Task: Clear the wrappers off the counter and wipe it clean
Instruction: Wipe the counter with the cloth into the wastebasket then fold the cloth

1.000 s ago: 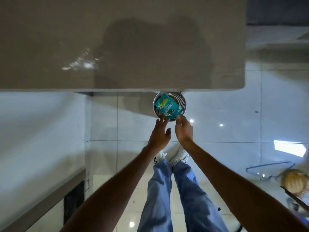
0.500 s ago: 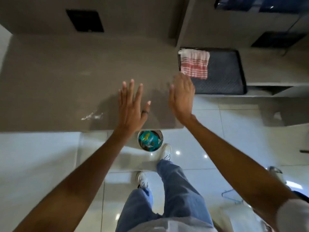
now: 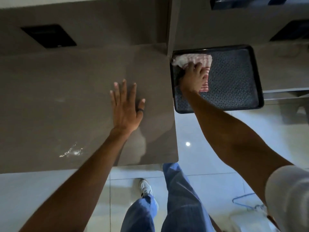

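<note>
The grey-brown counter (image 3: 66,97) fills the left and middle of the view, with a small wet glint near its front edge. My left hand (image 3: 126,106) hovers flat over or rests on the counter, fingers spread, holding nothing. A red-and-white striped cloth (image 3: 199,60) lies in a black patterned tray (image 3: 234,77) just right of the counter. My right hand (image 3: 194,77) is on the cloth, fingers curled into it and bunching it. No wrappers show on the counter.
A dark rectangular cutout (image 3: 48,36) sits at the counter's back left. A wall panel (image 3: 168,25) stands between counter and tray. Below are glossy floor tiles (image 3: 209,148), my blue trousers and a white shoe (image 3: 145,188). A wire hanger (image 3: 242,200) lies at lower right.
The view has risen from the bin on the floor to the counter. My right hand moved right onto the striped cloth and closed on it; my left hand stayed spread over the counter.
</note>
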`<state>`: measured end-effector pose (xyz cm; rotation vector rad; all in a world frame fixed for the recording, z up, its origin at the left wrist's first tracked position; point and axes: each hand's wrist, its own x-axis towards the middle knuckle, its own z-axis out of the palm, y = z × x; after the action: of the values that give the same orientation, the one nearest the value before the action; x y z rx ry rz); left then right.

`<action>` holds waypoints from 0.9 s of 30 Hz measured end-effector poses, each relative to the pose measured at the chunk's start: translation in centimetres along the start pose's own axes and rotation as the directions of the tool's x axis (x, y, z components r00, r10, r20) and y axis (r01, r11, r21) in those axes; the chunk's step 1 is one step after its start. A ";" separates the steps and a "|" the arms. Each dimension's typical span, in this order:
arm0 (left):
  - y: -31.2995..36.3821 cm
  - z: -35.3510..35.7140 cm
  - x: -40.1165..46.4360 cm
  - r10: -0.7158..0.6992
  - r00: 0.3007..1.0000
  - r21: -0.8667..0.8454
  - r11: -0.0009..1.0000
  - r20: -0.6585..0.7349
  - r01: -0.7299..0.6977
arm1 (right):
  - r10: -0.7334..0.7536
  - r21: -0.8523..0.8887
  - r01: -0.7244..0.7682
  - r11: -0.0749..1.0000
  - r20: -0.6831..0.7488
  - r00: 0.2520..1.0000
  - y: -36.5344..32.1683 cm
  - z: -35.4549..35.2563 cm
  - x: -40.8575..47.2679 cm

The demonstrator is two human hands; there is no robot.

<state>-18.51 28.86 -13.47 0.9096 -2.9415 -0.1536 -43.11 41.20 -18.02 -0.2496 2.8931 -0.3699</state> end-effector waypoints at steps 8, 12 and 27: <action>-2.3 -3.2 -6.1 -0.077 0.993 -0.044 0.996 -0.093 0.073 | -0.429 0.061 0.474 0.878 -0.336 0.838 -4.5 -5.6 -13.0; -5.2 -4.0 -12.0 -0.057 0.994 -0.054 0.997 -0.092 0.052 | -0.547 -0.062 0.548 0.834 0.032 0.837 -6.4 -2.3 -24.8; -12.3 7.8 -36.7 0.164 0.942 -0.129 0.983 0.293 -0.131 | -0.582 -0.028 0.617 0.787 0.298 0.756 6.1 10.2 -45.5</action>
<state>17.91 40.10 -23.56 0.7029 -3.2257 -0.4808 2.23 53.47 -20.70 -1.1755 2.4858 -0.2217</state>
